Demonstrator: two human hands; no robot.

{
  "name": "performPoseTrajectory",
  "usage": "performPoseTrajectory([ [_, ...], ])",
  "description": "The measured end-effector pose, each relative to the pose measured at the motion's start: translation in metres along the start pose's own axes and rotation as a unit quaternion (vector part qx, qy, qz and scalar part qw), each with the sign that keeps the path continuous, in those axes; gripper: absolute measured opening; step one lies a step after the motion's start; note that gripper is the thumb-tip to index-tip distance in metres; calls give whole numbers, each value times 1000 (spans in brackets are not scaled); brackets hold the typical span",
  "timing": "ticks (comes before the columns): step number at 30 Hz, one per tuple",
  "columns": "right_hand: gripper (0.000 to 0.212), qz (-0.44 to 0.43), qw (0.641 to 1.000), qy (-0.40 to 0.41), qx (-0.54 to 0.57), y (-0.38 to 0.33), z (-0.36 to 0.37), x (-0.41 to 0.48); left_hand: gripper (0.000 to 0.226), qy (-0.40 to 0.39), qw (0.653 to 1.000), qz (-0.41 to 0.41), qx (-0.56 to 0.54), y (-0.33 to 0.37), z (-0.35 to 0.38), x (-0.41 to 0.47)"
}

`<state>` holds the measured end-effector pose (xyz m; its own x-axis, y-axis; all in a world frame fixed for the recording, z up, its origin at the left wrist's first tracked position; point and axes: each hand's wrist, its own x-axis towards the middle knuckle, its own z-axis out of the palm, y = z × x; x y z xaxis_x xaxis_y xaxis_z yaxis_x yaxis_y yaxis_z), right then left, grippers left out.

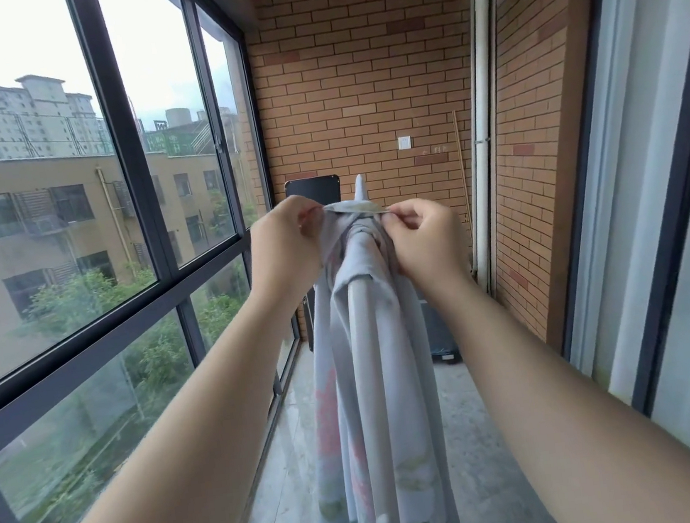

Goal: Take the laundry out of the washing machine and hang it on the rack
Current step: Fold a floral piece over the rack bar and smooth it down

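Item: fingertips of the left hand [288, 242], thumb and forefinger pinched together on the left end of a folded hem; fingertips of the right hand [422, 234], likewise pinched shut on the right end of the same hem, the other fingers curled in. Held between them: a pale grey-blue cotton sheet with a faded pink and green flower print [376, 388], its top edge drawn into a short taut band just above the rail. Position of the sheet: draped over the white metal tube rail of a drying rack [360, 311], hanging down both sides in long soft folds and bunched into wrinkles at the crest between the two hands; the rail's white end tip shows beyond the cloth. Handling, by judgement: light, limp, no stiffness of its own, probably damp (so inclined to cling to itself and to the tube); not fragile, not slippery. Best hold: along the hem or at the corners, where the doubled edge gives a firm pinch and lets the cloth be pulled flat along the rail. Surroundings: both bare forearms reaching forward; black-framed glass windows [126, 157] to the left; orange brick wall [356, 86] ahead; pale polished stone floor [275, 487] below. Washing machine: not in view.
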<state>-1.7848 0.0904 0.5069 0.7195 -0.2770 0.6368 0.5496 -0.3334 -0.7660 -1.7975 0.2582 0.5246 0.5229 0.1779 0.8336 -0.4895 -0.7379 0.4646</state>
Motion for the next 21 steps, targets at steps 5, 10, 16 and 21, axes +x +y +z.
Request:
performPoseTrajectory([
  [5,7,138,985,-54,88,8,11,36,17,-38,998,-44,-22,-14,31,33],
  [10,4,204,963,-113,133,24,21,63,11,-87,983,-126,-104,-36,60,51],
  [16,18,295,923,-153,196,45,43,91,17,-141,908,-287,-271,-52,88,64],
  [21,16,330,908,-146,213,62,58,106,22,-169,861,-363,-314,-47,104,72],
])
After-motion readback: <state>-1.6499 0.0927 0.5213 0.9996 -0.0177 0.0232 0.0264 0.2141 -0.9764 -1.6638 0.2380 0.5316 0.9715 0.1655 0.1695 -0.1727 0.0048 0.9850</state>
